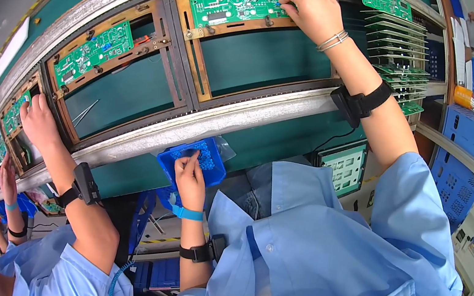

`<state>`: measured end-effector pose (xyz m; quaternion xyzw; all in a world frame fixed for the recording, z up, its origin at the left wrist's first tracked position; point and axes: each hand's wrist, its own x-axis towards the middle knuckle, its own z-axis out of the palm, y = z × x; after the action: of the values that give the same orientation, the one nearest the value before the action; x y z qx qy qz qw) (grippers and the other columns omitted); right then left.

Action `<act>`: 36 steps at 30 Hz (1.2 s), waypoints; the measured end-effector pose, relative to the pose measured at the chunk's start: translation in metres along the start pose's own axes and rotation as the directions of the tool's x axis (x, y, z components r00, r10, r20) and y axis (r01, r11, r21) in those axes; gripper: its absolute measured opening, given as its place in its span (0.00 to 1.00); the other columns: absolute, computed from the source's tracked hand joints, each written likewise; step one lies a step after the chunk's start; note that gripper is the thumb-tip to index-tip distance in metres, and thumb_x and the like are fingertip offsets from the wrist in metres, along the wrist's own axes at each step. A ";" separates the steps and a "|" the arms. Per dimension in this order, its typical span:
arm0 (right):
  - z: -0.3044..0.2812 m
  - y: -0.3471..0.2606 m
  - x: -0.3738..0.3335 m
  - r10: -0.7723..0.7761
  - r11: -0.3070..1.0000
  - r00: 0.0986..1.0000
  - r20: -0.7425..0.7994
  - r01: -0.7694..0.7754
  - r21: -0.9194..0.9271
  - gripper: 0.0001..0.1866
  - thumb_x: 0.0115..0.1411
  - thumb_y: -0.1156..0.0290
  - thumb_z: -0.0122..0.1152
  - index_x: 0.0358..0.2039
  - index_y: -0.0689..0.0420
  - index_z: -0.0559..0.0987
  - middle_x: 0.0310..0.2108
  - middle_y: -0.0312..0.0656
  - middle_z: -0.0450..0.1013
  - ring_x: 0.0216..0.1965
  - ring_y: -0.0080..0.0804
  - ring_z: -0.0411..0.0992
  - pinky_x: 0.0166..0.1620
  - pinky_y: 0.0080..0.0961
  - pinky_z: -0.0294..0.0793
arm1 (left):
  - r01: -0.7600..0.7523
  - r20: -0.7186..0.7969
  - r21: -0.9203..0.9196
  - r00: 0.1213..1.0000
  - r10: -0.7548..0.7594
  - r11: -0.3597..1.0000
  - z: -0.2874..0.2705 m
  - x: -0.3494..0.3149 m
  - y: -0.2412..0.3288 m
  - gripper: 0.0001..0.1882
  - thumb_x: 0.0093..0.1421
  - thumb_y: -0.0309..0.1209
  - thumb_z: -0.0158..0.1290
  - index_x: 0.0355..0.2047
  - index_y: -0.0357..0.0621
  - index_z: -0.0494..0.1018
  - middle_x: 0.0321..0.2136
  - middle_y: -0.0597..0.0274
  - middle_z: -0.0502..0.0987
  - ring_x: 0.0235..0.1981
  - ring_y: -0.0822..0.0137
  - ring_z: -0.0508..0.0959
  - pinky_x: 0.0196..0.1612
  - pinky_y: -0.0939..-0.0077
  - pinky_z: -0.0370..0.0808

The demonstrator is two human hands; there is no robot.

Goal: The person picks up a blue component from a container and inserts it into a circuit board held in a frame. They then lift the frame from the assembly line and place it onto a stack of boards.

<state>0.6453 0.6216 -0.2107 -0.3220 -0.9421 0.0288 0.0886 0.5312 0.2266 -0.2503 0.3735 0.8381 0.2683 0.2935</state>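
My left hand [189,181] dips into a blue plastic bin [217,174] of small blue electronic components [206,157]. Its thumb and fingers are pinched together; whatever lies between them is too small to make out. Up at the far rail, my right hand [312,14] bends over the right end of a green circuit board [234,6]. Those fingertips are closed at the board's surface, beside a small blue spot, and hide what they hold. Dark clips along a tan carrier frame [210,35] surround this board.
Left of it, a second framed circuit board [95,54] sits on the metal rail [257,98]. Tweezers [86,112] lie within that frame's opening. A co-worker's hand [42,123] works further left. Stacked boards [397,43] and blue crates [467,141] stand at right.
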 end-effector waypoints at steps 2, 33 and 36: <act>-0.003 0.000 -0.004 0.008 1.000 1.000 -0.004 -0.008 0.012 0.07 0.48 0.65 0.56 0.29 0.50 0.75 0.28 0.33 0.71 0.33 0.33 0.70 0.33 0.26 0.70 | 0.003 0.018 0.034 1.000 -0.003 0.999 -0.010 0.002 0.020 0.11 0.52 0.21 0.47 0.37 0.39 0.72 0.28 0.56 0.70 0.24 0.64 0.72 0.29 0.75 0.70; 0.036 -0.067 -0.193 0.097 0.972 0.905 -0.414 0.004 0.236 0.20 0.48 0.63 0.48 0.44 0.44 0.71 0.51 0.29 0.62 0.54 0.23 0.59 0.60 0.32 0.45 | -0.474 0.069 -0.119 0.873 0.483 0.873 0.083 0.258 0.212 0.08 0.50 0.28 0.55 0.32 0.39 0.75 0.25 0.65 0.76 0.26 0.78 0.73 0.29 0.85 0.70; 0.036 -0.066 -0.192 0.086 0.966 0.905 -0.416 0.028 0.258 0.19 0.48 0.63 0.48 0.44 0.44 0.71 0.52 0.28 0.62 0.54 0.23 0.59 0.60 0.32 0.45 | -0.439 0.065 -0.131 0.891 0.450 0.889 0.081 0.261 0.213 0.08 0.51 0.27 0.55 0.32 0.39 0.75 0.26 0.65 0.75 0.26 0.78 0.72 0.27 0.85 0.70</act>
<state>0.7481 0.4521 -0.2674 -0.3203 -0.8835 0.0818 0.3318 0.5439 0.5723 -0.2394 0.5505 0.6990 0.3575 0.2838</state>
